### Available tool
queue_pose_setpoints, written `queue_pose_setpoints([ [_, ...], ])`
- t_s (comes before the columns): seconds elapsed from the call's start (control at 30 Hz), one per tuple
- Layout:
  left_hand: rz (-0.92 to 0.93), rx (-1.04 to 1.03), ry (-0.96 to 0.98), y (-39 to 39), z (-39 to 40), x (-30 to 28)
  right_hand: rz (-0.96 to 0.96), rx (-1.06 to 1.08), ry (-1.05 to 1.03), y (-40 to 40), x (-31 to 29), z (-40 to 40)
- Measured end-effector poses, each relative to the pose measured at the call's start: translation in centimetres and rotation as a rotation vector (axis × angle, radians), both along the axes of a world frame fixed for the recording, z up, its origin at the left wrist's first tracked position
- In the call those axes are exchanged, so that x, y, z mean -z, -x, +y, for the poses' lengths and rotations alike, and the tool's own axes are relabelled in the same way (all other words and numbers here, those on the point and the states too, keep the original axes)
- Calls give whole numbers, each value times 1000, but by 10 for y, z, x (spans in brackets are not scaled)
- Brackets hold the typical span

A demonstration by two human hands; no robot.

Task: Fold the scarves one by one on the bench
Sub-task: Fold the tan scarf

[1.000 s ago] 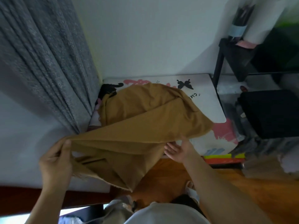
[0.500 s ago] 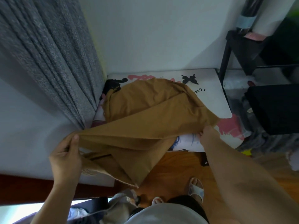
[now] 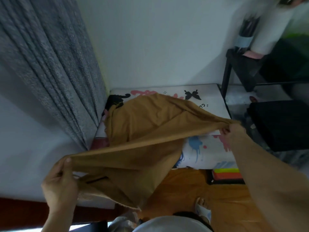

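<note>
The left hand (image 3: 60, 183), at 7 o'clock, pinches one end of the brown scarf (image 3: 142, 131) between thumb and fingers. The right hand (image 3: 234, 134), at 3 o'clock, grips the other end with curled fingers. The scarf stretches between them, and the rest lies on the bench (image 3: 212, 101). The bench cover shows a black butterfly (image 3: 192, 94) and tiny writing, too small to read.

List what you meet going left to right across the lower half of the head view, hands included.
Left hand pinching a scarf end → brown scarf stretched between the hands → printed bench → right hand gripping the other end → black bag.
</note>
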State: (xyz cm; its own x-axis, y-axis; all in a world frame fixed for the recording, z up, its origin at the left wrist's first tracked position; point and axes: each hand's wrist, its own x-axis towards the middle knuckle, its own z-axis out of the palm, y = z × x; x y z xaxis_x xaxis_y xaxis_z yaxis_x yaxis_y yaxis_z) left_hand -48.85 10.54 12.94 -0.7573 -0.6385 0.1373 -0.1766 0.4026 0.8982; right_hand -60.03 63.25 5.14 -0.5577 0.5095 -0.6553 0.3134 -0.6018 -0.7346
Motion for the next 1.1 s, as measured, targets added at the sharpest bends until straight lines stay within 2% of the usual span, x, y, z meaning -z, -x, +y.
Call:
queue_pose_setpoints([
  [0.1,-2,37,-33,16,-3,-14,110,19,-94,11,-56,-4],
  [0.2,-10,162,-1,46,-1,-60,380,31,-27,27,-121,-16],
  [0.3,83,274,-39,79,2,-137,707,70,281,48,-203,-32],
  [0.47,313,422,-121,113,4,-281,1073,20,196,35,-374,-56],
  [0.57,310,600,-142,108,17,-370,1203,21,181,14,-459,-62],
  [0.63,336,630,-40,98,18,-414,1256,-10,162,-1,-506,-66],
  [0.7,376,555,90,86,18,-454,1275,-29,141,-15,-545,-69],
  [0.83,446,360,163,62,15,-514,1296,60,109,-55,-586,-63],
  [0.9,458,320,-32,48,17,-529,1273,165,191,-77,-584,-55],
  [1.0,525,330,-351,20,17,-547,1216,239,198,-109,-574,-32],
  [1.1,598,337,-431,-3,14,-555,1227,197,111,-139,-560,-1],
])
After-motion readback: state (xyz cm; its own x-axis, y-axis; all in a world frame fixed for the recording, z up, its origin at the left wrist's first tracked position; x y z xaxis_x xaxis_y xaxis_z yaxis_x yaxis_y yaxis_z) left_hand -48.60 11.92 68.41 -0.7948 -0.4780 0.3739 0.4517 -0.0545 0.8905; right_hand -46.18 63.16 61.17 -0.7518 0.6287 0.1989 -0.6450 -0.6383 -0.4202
